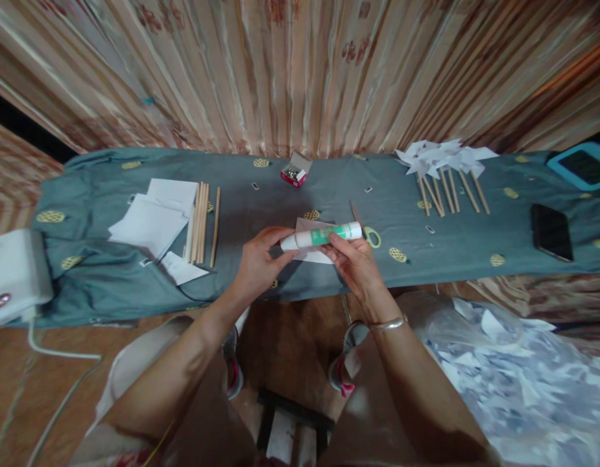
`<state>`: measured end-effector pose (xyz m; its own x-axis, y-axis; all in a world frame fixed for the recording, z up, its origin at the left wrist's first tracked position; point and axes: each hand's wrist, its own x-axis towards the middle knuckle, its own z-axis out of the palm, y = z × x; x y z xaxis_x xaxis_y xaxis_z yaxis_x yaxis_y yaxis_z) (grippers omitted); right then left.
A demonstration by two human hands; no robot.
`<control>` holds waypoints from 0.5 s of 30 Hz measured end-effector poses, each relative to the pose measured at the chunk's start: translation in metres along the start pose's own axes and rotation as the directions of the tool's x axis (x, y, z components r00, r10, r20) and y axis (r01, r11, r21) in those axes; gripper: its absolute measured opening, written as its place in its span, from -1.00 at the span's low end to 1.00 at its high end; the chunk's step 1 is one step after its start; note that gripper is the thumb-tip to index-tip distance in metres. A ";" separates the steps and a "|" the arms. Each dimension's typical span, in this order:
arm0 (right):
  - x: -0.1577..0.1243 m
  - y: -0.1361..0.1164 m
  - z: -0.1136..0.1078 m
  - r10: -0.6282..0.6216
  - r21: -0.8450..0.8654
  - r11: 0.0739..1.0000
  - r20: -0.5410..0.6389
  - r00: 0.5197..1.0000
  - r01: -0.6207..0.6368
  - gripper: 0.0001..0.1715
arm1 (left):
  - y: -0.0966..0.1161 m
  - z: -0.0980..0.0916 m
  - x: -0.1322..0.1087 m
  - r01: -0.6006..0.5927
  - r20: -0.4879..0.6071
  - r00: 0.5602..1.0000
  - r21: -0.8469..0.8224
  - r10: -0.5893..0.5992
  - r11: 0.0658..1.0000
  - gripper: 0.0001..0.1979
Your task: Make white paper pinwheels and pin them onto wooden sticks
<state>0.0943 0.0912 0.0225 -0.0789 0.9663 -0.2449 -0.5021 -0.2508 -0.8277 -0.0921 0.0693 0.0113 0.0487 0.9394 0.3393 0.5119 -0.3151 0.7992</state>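
A white glue stick with a green label (322,235) is held level between my two hands, above the cloth. My left hand (263,256) pinches its left end, where the cap seems to be. My right hand (353,259) is closed round the right end, thumb on the label. Beneath the glue stick lies a piece of white paper (315,257), partly hidden by it. Just beyond my right hand rest scissors (372,238) with a pale green handle, partly covered by my fingers.
Left on the cloth (261,194) lie white paper sheets (154,224) and wooden sticks (202,220). A small red box (296,172) stands at the back. Paper pinwheels (440,159) and a phone (551,232) lie right. A plastic bag of paper pieces (523,376) sits below.
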 end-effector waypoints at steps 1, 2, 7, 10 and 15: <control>0.000 0.000 0.000 -0.001 -0.013 1.000 0.002 1.000 0.002 -0.66 | -0.001 0.000 0.000 -0.006 0.000 1.000 0.008 0.006 1.000 -0.70; 0.000 0.001 -0.001 -0.001 -0.028 1.000 0.004 1.000 0.001 -0.66 | -0.001 0.000 0.000 -0.015 0.001 1.000 0.016 0.015 1.000 -0.70; 0.001 0.001 -0.001 0.007 -0.064 0.998 -0.008 1.000 -0.008 -0.62 | -0.001 -0.001 -0.001 -0.076 0.015 0.997 0.070 0.075 0.995 -0.71; 0.000 0.000 0.001 0.021 -0.064 0.998 -0.015 1.000 -0.022 -0.60 | 0.001 -0.003 -0.002 -0.137 0.004 0.990 0.122 0.138 0.983 -0.72; -0.004 0.004 0.008 0.006 -0.054 0.999 0.000 1.000 -0.006 -0.59 | 0.005 -0.008 -0.003 -0.255 0.005 0.966 0.213 0.260 0.943 -0.73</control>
<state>0.0852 0.0871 0.0241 -0.0817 0.9647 -0.2503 -0.4544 -0.2596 -0.8521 -0.0963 0.0635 0.0183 0.1843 0.8257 0.5331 0.6534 -0.5081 0.5611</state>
